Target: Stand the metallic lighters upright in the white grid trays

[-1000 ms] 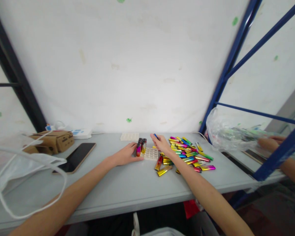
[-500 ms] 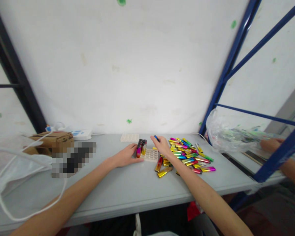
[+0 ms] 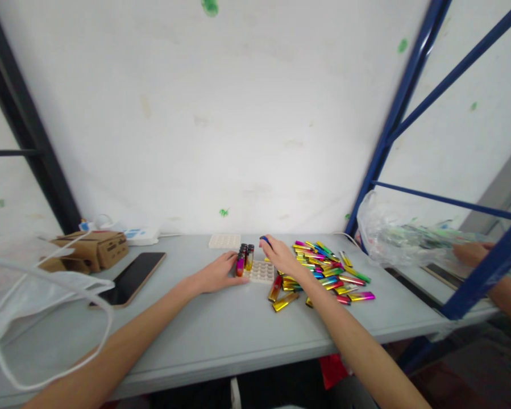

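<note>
A small cream tray (image 3: pixel 261 271) with a grid of holes lies on the grey table (image 3: pixel 221 329). Several shiny coloured tubes (image 3: pixel 245 257) stand upright in its left side. My left hand (image 3: pixel 218 272) rests against the tray's left edge, fingers curled beside the standing tubes. Above the tray's far right corner, my right hand (image 3: pixel 279 255) is closed on a blue tube (image 3: pixel 264 240) pinched at the fingertips. A loose heap of coloured tubes (image 3: pixel 323 268) lies just right of the tray.
A second cream tray (image 3: pixel 224 241) sits behind. At left lie a phone (image 3: pixel 131 277), a cardboard box (image 3: pixel 94 249) and a white bag with a cord (image 3: pixel 29 295). A blue rack frame (image 3: pixel 391 130) rises at right, beside a plastic bag (image 3: pixel 391 233) and another person's hand (image 3: pixel 472 253).
My right hand with the blue tube has shifted slightly left over the tray. My left hand has stayed against the tray. The view has tilted a little.
</note>
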The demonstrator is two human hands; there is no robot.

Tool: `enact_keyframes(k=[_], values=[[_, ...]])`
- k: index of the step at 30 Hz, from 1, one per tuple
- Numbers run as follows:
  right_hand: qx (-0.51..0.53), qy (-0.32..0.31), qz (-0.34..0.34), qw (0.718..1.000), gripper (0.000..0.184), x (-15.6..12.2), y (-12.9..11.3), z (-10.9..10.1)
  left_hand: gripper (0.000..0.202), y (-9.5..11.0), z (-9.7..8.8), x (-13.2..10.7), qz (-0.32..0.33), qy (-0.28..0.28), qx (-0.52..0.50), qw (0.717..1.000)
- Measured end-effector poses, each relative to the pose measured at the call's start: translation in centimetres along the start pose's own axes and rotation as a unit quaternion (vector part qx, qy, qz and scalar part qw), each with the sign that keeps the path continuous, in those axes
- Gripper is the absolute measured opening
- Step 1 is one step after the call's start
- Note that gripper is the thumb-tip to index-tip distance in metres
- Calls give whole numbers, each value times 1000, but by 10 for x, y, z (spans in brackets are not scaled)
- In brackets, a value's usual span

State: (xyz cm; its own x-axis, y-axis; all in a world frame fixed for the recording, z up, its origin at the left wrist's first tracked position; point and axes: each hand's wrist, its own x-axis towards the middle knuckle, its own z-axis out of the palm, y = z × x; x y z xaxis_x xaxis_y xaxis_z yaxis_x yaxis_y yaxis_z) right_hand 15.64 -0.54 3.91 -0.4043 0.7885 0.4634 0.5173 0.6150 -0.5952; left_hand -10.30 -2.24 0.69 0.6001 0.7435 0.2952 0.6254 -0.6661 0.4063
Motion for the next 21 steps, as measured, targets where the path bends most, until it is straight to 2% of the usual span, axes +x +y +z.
enact_keyframes(k=[2,5,9,14,17,21], values=[[-18,-45,-49,998,36,-2,-1,-5,64,0,0,0,-2,-3,-3,1000],[-59,-58,-97,992,39,-3,-3,-9,63,0,0,0,-4,-2,-4,1000],[-69,-79,-64,992,50,-4,-5,-14,63,1,-1,0,-3,-4,-3,1000],[25,-130,-23,991,49,-6,-7,-18,62,-1,0,0,3,-1,0,1000],[31,-150,-38,987,43,-7,-7,-11,60,-2,1,0,12,2,-4,1000],[-43,-125,-74,989,36,-5,-8,2,61,-3,3,0,9,6,-8,1000]])
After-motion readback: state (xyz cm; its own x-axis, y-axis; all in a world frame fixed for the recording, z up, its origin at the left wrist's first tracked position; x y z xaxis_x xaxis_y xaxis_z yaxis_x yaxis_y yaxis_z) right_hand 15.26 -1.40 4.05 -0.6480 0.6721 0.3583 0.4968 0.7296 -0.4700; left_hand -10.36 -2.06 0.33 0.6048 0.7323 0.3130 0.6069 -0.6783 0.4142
